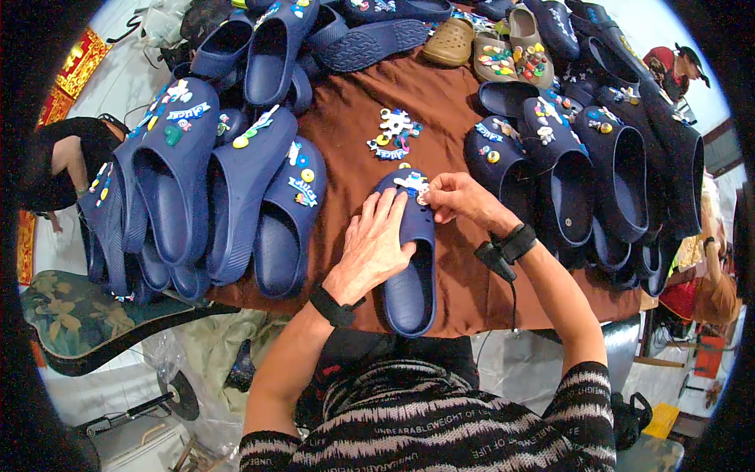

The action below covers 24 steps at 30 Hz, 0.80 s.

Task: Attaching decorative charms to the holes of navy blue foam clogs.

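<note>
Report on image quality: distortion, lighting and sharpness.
Head view: fisheye distortion, the brown tablecloth bowing along its near edge; head view: right-side clogs look darker than left-side clogs; head view: left hand and right hand fairly clear, charms beside them too small for detail.

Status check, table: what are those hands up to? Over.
Left hand laid over navy clog. Right hand at its white charms. Loose charms lie beyond, out of the way.
</note>
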Each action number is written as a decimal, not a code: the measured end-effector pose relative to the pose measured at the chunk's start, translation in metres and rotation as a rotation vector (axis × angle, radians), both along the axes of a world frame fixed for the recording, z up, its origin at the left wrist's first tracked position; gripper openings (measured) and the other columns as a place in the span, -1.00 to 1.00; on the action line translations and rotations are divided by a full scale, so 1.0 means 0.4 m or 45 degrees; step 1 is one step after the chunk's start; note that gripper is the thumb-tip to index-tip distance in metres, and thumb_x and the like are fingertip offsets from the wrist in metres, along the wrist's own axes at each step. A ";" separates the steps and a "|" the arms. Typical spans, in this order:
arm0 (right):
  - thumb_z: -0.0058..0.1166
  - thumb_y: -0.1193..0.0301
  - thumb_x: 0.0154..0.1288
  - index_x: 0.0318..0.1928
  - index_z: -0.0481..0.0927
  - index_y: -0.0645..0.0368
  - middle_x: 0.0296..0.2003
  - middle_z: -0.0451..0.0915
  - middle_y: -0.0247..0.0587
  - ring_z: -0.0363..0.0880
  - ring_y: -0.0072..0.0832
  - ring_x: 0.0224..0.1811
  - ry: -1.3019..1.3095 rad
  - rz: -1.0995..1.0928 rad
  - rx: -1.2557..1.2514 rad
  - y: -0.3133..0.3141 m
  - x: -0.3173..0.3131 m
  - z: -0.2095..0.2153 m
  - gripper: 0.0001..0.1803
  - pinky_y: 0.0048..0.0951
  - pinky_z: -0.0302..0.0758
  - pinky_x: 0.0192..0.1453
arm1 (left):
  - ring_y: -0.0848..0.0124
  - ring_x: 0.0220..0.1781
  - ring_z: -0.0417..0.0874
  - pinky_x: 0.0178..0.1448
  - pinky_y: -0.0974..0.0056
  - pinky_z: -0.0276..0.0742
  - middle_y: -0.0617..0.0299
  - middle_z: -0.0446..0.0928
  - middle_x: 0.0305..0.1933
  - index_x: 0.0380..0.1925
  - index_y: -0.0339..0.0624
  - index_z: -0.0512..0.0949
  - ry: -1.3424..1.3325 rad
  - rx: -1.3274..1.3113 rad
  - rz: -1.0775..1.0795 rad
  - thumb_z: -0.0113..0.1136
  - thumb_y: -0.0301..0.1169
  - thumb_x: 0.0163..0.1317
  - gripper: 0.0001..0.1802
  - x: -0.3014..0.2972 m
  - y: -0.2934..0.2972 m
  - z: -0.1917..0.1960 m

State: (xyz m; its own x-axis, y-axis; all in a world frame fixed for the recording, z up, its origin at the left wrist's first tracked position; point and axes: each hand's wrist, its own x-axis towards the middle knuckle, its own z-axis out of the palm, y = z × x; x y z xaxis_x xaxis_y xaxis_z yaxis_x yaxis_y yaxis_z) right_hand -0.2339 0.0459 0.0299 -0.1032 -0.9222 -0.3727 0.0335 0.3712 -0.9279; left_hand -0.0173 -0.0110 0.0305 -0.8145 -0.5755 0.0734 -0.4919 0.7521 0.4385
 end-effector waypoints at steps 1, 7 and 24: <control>0.21 0.28 0.39 -0.28 0.57 0.14 -0.40 0.58 -0.41 0.54 -0.63 -0.47 0.013 0.009 0.009 -0.002 0.002 -0.002 -0.79 -0.57 0.48 -0.32 | -0.04 0.49 0.23 0.39 -0.17 0.38 -0.05 0.23 0.44 0.39 -0.20 0.27 0.002 -0.006 0.010 0.37 -0.29 0.03 -0.13 0.000 0.001 -0.001; 0.21 0.22 0.41 -0.24 0.58 0.14 -0.44 0.56 -0.47 0.57 -0.63 -0.47 -0.152 0.170 0.108 -0.011 -0.042 -0.023 -0.76 -0.57 0.52 -0.29 | -0.03 0.49 0.23 0.40 -0.16 0.38 -0.02 0.24 0.46 0.39 -0.20 0.26 0.021 -0.011 0.029 0.40 -0.35 0.01 -0.11 0.002 0.006 -0.011; 0.24 0.11 0.39 -0.27 0.59 0.11 -0.46 0.57 -0.47 0.62 -0.63 -0.44 -0.076 0.296 0.168 -0.019 -0.067 -0.038 -0.68 -0.60 0.56 -0.24 | -0.03 0.55 0.15 0.43 -0.19 0.32 0.03 0.20 0.51 0.42 -0.12 0.24 0.018 0.049 0.007 0.38 -0.44 0.03 -0.11 0.006 0.010 -0.007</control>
State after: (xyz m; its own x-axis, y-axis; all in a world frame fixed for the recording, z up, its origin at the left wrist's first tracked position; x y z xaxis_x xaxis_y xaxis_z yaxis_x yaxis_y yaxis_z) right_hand -0.2609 0.0381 0.0147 0.1312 -0.8615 -0.4905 -0.0132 0.4932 -0.8698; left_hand -0.0148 -0.0068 0.0277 -0.8105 -0.5824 0.0630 -0.4892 0.7322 0.4739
